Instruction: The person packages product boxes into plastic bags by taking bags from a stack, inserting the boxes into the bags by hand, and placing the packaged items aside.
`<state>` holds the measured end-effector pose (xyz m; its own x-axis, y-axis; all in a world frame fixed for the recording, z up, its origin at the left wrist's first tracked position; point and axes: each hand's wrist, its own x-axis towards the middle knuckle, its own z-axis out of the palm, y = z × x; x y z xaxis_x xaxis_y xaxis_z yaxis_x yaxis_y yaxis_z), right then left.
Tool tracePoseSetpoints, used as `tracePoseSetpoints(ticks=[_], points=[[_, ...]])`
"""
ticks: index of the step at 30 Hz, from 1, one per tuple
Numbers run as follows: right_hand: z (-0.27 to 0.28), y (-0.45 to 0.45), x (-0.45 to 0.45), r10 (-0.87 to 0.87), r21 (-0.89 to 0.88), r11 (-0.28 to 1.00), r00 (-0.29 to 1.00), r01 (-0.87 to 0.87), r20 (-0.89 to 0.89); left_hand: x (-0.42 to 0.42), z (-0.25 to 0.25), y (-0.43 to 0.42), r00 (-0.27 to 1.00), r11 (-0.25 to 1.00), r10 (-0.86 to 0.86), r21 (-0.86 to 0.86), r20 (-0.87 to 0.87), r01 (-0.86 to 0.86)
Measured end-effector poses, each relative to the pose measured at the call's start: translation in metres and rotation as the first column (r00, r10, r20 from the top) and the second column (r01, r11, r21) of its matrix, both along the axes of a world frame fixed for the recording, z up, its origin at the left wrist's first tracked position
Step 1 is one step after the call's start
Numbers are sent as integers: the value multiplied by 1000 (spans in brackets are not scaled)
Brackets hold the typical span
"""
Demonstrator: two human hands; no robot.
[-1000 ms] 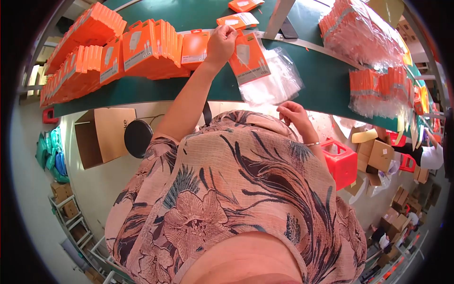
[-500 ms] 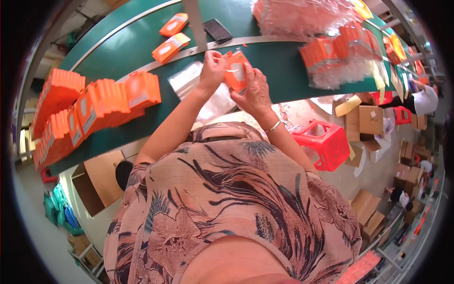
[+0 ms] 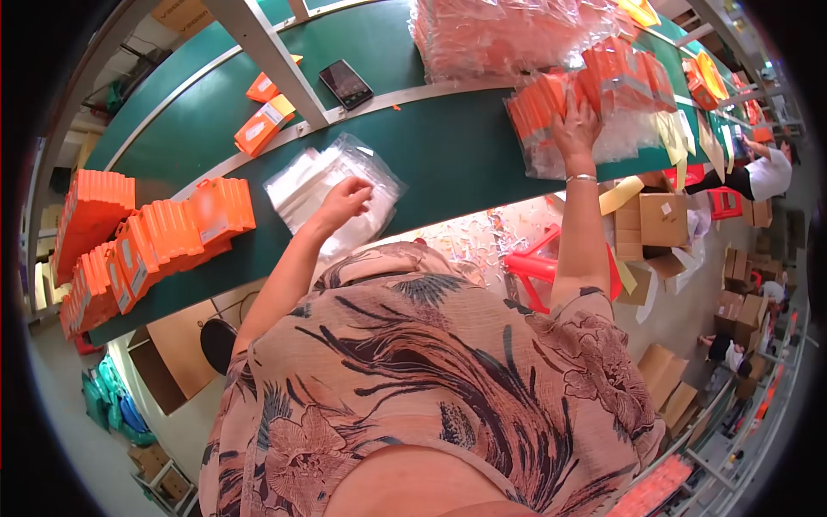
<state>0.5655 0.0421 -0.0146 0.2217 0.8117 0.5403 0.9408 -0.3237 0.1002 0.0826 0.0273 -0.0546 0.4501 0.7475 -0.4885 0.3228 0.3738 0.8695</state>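
My left hand (image 3: 345,203) hovers over a stack of clear plastic bags (image 3: 320,183) near the front edge of the green table (image 3: 448,155); its fingers are curled, and whether they pinch anything is too small to tell. My right hand (image 3: 575,129) reaches out to the right, fingers spread, on a row of bagged orange packages (image 3: 534,114). Behind that row lies a large heap of more bagged packages (image 3: 508,39). Rows of unbagged orange boxes (image 3: 164,231) stand at the left end of the table.
A black phone (image 3: 346,84) lies near a metal post (image 3: 267,65), with loose orange boxes (image 3: 261,127) left of it. Below the table are a red stool (image 3: 538,265) and cardboard boxes (image 3: 662,220). A person (image 3: 767,172) is at the far right.
My right hand has moved right from the orange package to the bagged row and spread its fingers. My left hand has gone from that package to the plastic bags. The view has shifted right.
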Motion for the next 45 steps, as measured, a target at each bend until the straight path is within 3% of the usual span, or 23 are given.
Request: tracePoseSetpoints(ticks=[2,5,6,7,9,10,11,12,14,15,18,19,20,22,23,24,26,28,31,37,41,44,45], points=[[-2,7,5,16,-57,998,1000,-16,-1,-19,-20,-10,996,996,83,21,-19,-82],[43,-3,-50,107,103,989,993,-101,-51,-49,-52,-31,969,927,192,353,-157,-126],[65,-6,-73,369,208,929,800,-306,-472,-53,-56,-38,963,929,212,340,-169,-145],[94,-11,-104,536,377,825,369,-422,-759,-54,-52,-45,955,883,217,459,-204,-102],[166,-47,-170,448,454,644,-177,-617,-876,-57,-43,-58,923,756,246,654,-295,7],[186,-64,-198,544,616,387,-370,-686,-753,-59,-45,-61,922,716,264,698,-283,9],[200,-83,-228,608,669,206,-442,-714,-659,-61,-49,-59,923,672,276,741,-268,14],[210,-89,-253,579,674,194,-472,-713,-665,-62,-52,-57,913,644,295,764,-280,26],[223,-94,-288,202,839,-390,-924,-379,-324,-64,-59,-56,895,629,326,777,-305,36],[219,-93,-295,182,845,-389,-930,-367,-320,-67,-63,-54,885,657,321,752,-337,48],[193,-76,-312,347,656,133,-585,-743,-733,-87,-81,-43,871,700,317,712,-376,53],[159,-76,-326,265,505,444,-430,-740,-863,-93,-88,-39,871,708,306,703,-384,61],[128,-59,-324,155,300,521,-257,-799,-954,-94,-91,-38,871,719,293,691,-394,70],[49,-44,-331,-151,48,643,-188,-764,-971,-97,-89,-37,875,771,292,637,-385,23],[14,-47,-334,-269,-107,667,-105,-737,-957,-97,-83,-32,880,809,294,588,-372,-22],[-6,-55,-340,-271,-112,662,-98,-741,-958,-98,-79,-28,885,841,299,537,-358,-67],[-29,-67,-367,-490,-266,600,-83,-755,-868,-109,-77,-21,894,850,345,499,-285,-169],[-33,-70,-395,-511,-286,583,-70,-760,-857,-113,-77,-17,889,853,429,395,-159,-341],[-44,-66,-423,-549,-320,560,-53,-764,-834,-111,-77,-12,891,847,441,379,-112,-371],[-82,-52,-437,-560,-255,632,-204,-732,-803,-114,-82,-10,841,788,523,296,143,-540],[-79,-54,-442,-558,-197,683,-328,-704,-762,-141,-49,-24,904,884,379,213,199,-417],[-80,-53,-445,-559,-171,696,-376,-697,-739,-151,-18,-30,972,941,67,339,-223,13],[-80,-53,-445,-560,-167,700,-389,-694,-732,-155,-25,-30,973,941,70,338,-221,9]])
